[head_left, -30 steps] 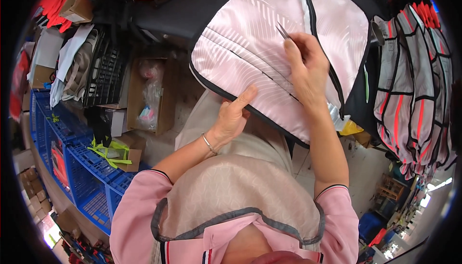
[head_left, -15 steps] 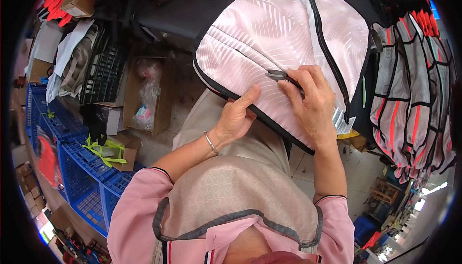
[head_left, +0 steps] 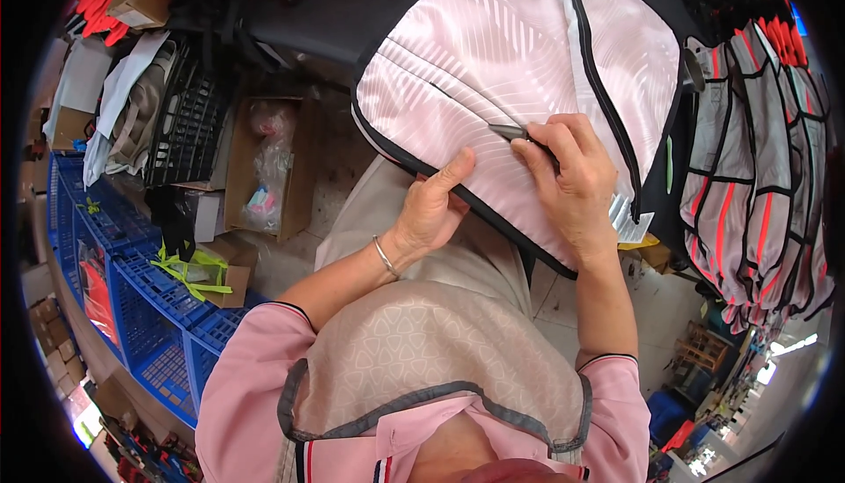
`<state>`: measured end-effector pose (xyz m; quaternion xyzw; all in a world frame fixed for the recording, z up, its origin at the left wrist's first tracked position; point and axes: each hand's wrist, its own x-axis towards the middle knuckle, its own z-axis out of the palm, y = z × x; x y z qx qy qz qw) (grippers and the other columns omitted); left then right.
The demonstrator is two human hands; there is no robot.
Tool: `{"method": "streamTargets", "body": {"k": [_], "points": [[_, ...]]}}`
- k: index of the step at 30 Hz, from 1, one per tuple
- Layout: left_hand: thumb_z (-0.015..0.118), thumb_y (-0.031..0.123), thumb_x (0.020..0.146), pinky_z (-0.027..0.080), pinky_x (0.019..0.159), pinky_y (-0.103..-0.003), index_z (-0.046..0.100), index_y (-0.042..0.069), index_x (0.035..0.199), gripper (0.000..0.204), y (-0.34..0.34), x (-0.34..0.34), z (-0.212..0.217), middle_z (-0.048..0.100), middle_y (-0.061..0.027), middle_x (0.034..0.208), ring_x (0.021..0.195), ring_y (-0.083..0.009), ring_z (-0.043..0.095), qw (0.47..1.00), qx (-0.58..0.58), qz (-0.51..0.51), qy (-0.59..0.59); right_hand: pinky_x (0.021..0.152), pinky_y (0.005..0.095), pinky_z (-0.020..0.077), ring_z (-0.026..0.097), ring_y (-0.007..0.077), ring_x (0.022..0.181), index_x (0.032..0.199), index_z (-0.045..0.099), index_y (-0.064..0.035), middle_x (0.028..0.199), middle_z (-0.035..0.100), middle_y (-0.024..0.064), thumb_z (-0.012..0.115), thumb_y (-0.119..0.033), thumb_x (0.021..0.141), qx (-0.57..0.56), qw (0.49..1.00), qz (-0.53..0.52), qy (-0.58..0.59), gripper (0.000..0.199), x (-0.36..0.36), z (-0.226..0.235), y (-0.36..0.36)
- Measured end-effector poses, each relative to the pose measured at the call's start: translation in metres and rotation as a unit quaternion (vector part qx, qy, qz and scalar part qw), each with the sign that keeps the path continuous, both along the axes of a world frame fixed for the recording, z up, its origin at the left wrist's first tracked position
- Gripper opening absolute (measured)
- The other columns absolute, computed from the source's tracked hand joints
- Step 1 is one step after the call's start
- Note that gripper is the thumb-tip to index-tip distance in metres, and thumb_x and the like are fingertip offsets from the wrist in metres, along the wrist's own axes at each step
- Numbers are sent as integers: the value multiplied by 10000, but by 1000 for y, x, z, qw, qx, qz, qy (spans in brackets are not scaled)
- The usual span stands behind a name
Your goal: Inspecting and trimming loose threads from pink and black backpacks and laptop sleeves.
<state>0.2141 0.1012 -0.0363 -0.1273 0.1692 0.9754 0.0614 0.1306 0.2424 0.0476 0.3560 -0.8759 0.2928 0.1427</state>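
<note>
The pink backpack [head_left: 519,69] lies across the lap. The left hand [head_left: 431,210] grips its black-piped lower edge, thumb on top. The right hand [head_left: 572,184] pinches a thin metal tool [head_left: 509,132] against the panel; since the earlier frames it has moved down from the upper panel.

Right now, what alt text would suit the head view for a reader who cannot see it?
A person's left hand grips the black-piped edge of a pale pink backpack panel while the right hand presses a small dark metal tool against it. Blue plastic crates stand at left, grey and red vests hang at right.
</note>
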Motion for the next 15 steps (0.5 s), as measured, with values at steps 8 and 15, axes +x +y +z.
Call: {"method": "streamTargets", "body": {"k": [8, 15], "points": [[635, 234, 958, 460, 1007, -348, 519, 17, 1303, 424, -1, -3, -12, 596, -74, 1244, 1131, -195, 580, 1000, 4, 6, -14, 634, 320, 490, 626, 225, 715, 916, 655, -12, 857, 596, 97, 753, -119, 815, -79, 993, -28, -83, 177, -13, -13, -7], [744, 115, 860, 462, 961, -297, 552, -9, 1248, 451, 29, -2, -31, 604, -57, 1162, 1081, -163, 574, 985, -152, -8, -77, 653, 236, 480, 565, 77, 702, 967, 650, 18, 823, 649, 32, 703, -126, 886, -252, 898, -70, -353, 173, -37, -63, -6]]}}
